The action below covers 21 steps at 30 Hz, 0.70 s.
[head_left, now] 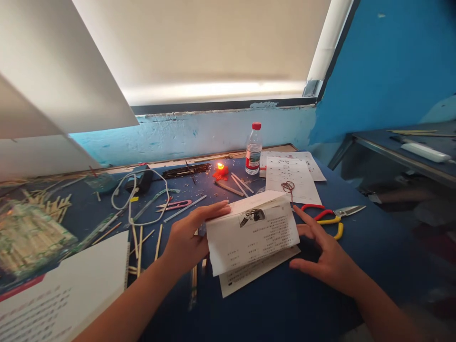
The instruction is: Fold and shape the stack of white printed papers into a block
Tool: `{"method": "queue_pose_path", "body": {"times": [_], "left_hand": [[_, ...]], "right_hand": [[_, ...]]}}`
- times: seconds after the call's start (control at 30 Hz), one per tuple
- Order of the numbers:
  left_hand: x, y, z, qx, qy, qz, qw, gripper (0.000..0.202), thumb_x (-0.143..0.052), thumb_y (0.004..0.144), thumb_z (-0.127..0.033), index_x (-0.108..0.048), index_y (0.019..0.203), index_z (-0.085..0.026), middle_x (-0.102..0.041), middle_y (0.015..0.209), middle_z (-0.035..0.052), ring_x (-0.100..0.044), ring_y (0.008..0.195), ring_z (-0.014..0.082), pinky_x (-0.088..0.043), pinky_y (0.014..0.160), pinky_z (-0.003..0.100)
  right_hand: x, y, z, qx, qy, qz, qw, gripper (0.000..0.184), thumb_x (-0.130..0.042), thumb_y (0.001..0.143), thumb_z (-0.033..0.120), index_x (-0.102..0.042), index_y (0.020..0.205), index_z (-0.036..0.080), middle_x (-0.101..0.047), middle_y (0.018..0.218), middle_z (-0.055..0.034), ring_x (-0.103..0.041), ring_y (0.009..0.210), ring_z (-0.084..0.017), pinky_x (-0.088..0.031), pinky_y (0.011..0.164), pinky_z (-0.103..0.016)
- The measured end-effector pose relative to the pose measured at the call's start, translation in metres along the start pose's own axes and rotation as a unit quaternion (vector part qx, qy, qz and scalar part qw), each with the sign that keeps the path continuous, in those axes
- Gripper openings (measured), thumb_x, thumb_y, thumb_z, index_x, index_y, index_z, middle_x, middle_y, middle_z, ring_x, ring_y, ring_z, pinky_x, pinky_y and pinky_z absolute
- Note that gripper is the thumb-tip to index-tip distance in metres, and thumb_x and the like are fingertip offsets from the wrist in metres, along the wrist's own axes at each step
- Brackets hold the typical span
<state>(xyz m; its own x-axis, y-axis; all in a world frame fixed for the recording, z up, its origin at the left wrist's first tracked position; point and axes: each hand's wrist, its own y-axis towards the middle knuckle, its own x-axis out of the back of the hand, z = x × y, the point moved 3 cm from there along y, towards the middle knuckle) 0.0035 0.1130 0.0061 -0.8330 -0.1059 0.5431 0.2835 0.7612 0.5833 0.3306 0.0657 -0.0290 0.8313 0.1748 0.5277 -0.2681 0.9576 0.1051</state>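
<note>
A folded printed sheet of paper (254, 232) is held above the dark blue table, with a small black picture and lines of print on its face. My left hand (192, 232) grips its left edge, fingers on top and the thumb partly hidden behind it. At the right edge, my right hand (320, 247) has its fingers apart, the fingertips close to or touching the paper; the thumb stands clear. Just beyond the right hand lie scissors (335, 216) with red and yellow handles. Pink-handled thread snips (174, 205) rest to the left.
A lit candle (220, 170) burns in red wax beyond the paper. Near it stands a bottle with a red cap (253, 149). Printed sheets (292, 178) lie behind on the right. A white cable (116, 194), loose sticks and a bag of sticks (32, 237) occupy the left.
</note>
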Motion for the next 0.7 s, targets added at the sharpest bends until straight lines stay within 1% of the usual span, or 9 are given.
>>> {"method": "queue_pose_path", "body": {"times": [0.13, 0.23, 0.3, 0.37, 0.43, 0.47, 0.5, 0.6, 0.7], "left_hand": [[0.001, -0.003, 0.003, -0.001, -0.027, -0.009, 1.000, 0.057, -0.075, 0.087, -0.013, -0.061, 0.139, -0.030, -0.082, 0.117, 0.0023, -0.079, 0.104, 0.0214, -0.059, 0.102, 0.037], [0.001, -0.001, 0.001, -0.041, -0.015, 0.000, 0.999, 0.047, -0.074, 0.085, -0.010, -0.069, 0.128, -0.028, -0.083, 0.114, 0.0043, -0.080, 0.100, 0.0221, -0.061, 0.094, 0.036], [0.000, 0.000, -0.003, -0.097, 0.000, 0.004, 0.995, 0.041, -0.074, 0.084, -0.009, -0.073, 0.120, -0.027, -0.084, 0.111, 0.0054, -0.079, 0.095, 0.0225, -0.060, 0.092, 0.038], [-0.002, 0.001, -0.008, -0.147, 0.008, 0.008, 0.989, 0.042, -0.073, 0.084, -0.007, -0.073, 0.120, -0.028, -0.084, 0.108, 0.0053, -0.079, 0.094, 0.0227, -0.058, 0.093, 0.040], [-0.004, 0.001, -0.011, -0.172, 0.011, 0.019, 0.985, 0.046, -0.073, 0.083, -0.005, -0.070, 0.123, -0.029, -0.084, 0.108, 0.0048, -0.079, 0.095, 0.0231, -0.056, 0.094, 0.041], [-0.005, 0.001, -0.012, -0.178, 0.012, 0.024, 0.984, 0.047, -0.073, 0.083, -0.004, -0.069, 0.123, -0.029, -0.084, 0.108, 0.0046, -0.079, 0.096, 0.0233, -0.055, 0.094, 0.041], [-0.005, 0.000, -0.013, -0.180, 0.013, 0.029, 0.983, 0.047, -0.073, 0.083, -0.004, -0.069, 0.123, -0.029, -0.084, 0.107, 0.0046, -0.079, 0.097, 0.0235, -0.054, 0.094, 0.041], [-0.005, -0.001, -0.015, -0.188, 0.010, 0.034, 0.982, 0.045, -0.073, 0.084, -0.005, -0.069, 0.123, -0.028, -0.084, 0.105, 0.0048, -0.078, 0.098, 0.0238, -0.054, 0.094, 0.041], [-0.003, -0.004, -0.015, -0.193, 0.003, 0.042, 0.980, 0.048, -0.073, 0.085, -0.006, -0.069, 0.126, -0.029, -0.083, 0.104, 0.0043, -0.076, 0.100, 0.0243, -0.054, 0.094, 0.041]], "right_hand": [[-0.004, 0.000, -0.005, -0.010, -0.001, -0.008, 1.000, 0.088, -0.068, 0.097, 0.041, -0.015, 0.166, 0.035, -0.072, 0.131, -0.0082, -0.062, 0.129, -0.032, -0.041, 0.115, -0.057], [-0.004, 0.003, -0.006, -0.004, -0.017, -0.015, 1.000, 0.083, -0.066, 0.097, 0.044, -0.019, 0.166, 0.035, -0.073, 0.126, -0.0072, -0.066, 0.122, -0.031, -0.046, 0.110, -0.055], [0.006, 0.007, -0.006, 0.005, -0.047, -0.047, 0.998, 0.072, -0.064, 0.098, 0.046, -0.033, 0.162, 0.032, -0.075, 0.120, -0.0068, -0.069, 0.115, -0.030, -0.052, 0.103, -0.049], [0.025, 0.014, -0.008, -0.002, -0.105, -0.118, 0.987, 0.051, -0.059, 0.100, 0.047, -0.054, 0.148, 0.029, -0.076, 0.115, -0.0077, -0.071, 0.107, -0.030, -0.057, 0.093, -0.044], [0.048, 0.025, -0.011, -0.010, -0.192, -0.192, 0.962, 0.038, -0.057, 0.100, 0.046, -0.069, 0.129, 0.026, -0.076, 0.113, -0.0098, -0.072, 0.102, -0.031, -0.056, 0.089, -0.044], [0.058, 0.032, -0.012, -0.007, -0.234, -0.200, 0.951, 0.037, -0.057, 0.100, 0.045, -0.071, 0.126, 0.024, -0.077, 0.110, -0.0109, -0.072, 0.100, -0.032, -0.056, 0.089, -0.045], [0.064, 0.040, -0.014, 0.002, -0.269, -0.177, 0.947, 0.034, -0.057, 0.099, 0.043, -0.074, 0.120, 0.022, -0.077, 0.109, -0.0118, -0.071, 0.101, -0.033, -0.055, 0.089, -0.046], [0.067, 0.060, -0.019, 0.025, -0.323, -0.043, 0.945, 0.026, -0.061, 0.096, 0.037, -0.076, 0.109, 0.021, -0.077, 0.111, -0.0121, -0.069, 0.105, -0.033, -0.053, 0.089, -0.044], [0.057, 0.072, -0.022, 0.034, -0.327, 0.015, 0.944, 0.019, -0.064, 0.092, 0.029, -0.077, 0.105, 0.023, -0.078, 0.101, -0.0088, -0.070, 0.091, -0.027, -0.052, 0.081, -0.038]]}}
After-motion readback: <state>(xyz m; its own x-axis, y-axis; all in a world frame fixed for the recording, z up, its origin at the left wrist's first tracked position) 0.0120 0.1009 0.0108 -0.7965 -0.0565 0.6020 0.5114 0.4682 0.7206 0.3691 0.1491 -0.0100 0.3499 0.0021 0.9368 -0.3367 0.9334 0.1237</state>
